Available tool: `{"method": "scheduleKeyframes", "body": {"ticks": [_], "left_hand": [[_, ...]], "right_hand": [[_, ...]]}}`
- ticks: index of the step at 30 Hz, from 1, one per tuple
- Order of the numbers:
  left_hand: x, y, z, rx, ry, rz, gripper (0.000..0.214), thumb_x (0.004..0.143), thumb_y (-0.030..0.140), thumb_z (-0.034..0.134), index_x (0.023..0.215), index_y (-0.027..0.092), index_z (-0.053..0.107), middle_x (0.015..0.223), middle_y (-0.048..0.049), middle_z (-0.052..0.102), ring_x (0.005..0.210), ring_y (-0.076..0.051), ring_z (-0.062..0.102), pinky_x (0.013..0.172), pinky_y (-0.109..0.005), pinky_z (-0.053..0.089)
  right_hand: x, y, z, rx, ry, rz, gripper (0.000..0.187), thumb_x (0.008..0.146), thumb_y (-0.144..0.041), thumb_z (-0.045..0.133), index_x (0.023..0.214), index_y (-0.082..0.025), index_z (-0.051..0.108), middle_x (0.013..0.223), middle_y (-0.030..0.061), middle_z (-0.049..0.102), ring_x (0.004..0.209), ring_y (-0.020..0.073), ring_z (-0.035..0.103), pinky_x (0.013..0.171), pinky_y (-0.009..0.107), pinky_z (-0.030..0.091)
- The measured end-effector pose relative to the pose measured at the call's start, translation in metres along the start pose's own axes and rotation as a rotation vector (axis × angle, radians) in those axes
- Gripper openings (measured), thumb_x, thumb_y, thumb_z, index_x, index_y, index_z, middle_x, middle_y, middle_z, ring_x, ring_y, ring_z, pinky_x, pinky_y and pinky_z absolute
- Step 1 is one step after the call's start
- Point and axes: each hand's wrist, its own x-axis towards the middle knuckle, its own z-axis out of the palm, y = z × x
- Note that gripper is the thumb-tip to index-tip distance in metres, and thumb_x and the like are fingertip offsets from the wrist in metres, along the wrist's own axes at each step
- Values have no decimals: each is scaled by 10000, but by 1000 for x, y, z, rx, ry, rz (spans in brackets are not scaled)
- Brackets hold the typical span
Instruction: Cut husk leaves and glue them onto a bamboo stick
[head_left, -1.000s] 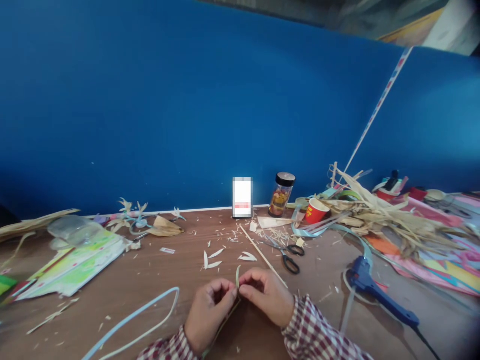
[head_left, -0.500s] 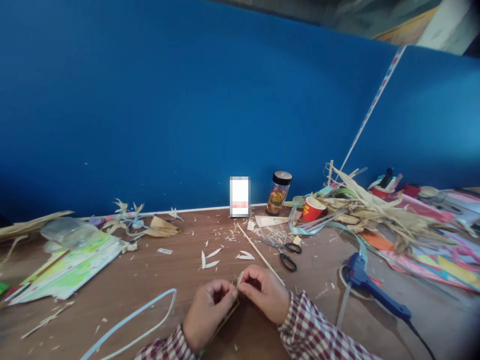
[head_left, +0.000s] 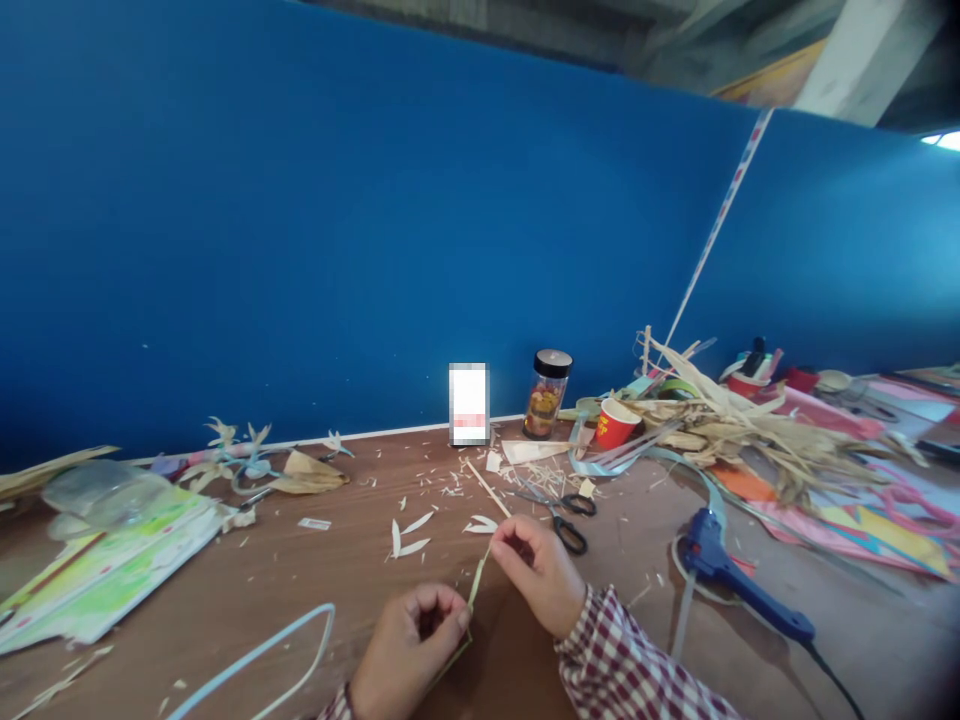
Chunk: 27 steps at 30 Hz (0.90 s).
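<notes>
My left hand [head_left: 409, 650] and my right hand [head_left: 536, 572] rest low at the middle of a brown table [head_left: 225, 590], both pinched on one thin pale-green leaf strip [head_left: 477, 580]. The strip runs taut and slanted between them, its lower end at my left fingers and its upper end at my right fingertips. Checked red-and-white sleeves cover both wrists. Small cut leaf pieces [head_left: 411, 528] lie just beyond my hands.
Black scissors [head_left: 566, 520] and a thin stick [head_left: 487, 487] lie past my right hand. A blue glue gun [head_left: 739, 588] lies to the right, with a red cup [head_left: 615, 424], a jar [head_left: 547, 393] and a pile of dry husks [head_left: 757, 430] behind. A light-blue band [head_left: 259, 660] and green papers [head_left: 97, 575] lie left.
My hands have drawn apart, the right one away from me and the left one toward me, stretching the leaf strip between them. The view has tilted slightly.
</notes>
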Motion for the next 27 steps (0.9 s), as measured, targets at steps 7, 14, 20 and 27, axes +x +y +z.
{"method": "scheduleKeyframes", "body": {"ticks": [7,14,20,27], "left_hand": [[1,3,0,33,6,-6,234,653,361,578,577,142,551,509,32,456,490,-98,388,481,-207,302],[1,-1,0,-56,29,-39,274,628,397,615,582,134,557,491,45,442,461,-77,358,446,-192,284],[3,-4,0,-218,109,-74,287,631,416,638,640,138,571,444,62,447,405,-60,355,404,-170,277],[2,-7,-1,-283,148,-6,246,646,379,652,662,139,602,503,46,498,434,-66,406,424,-168,334]], "right_hand": [[8,7,-11,145,108,57,158,788,-309,530,734,-163,560,601,-29,485,545,91,419,495,194,340],[20,24,-22,653,545,304,278,708,-432,592,833,-191,529,518,-70,440,386,53,349,336,155,248],[11,12,-10,484,266,219,378,741,-348,571,1077,-201,481,840,29,574,589,112,510,451,207,394],[-15,-5,23,117,-173,82,155,753,-303,568,826,-171,603,683,-5,577,569,98,475,512,199,372]]}}
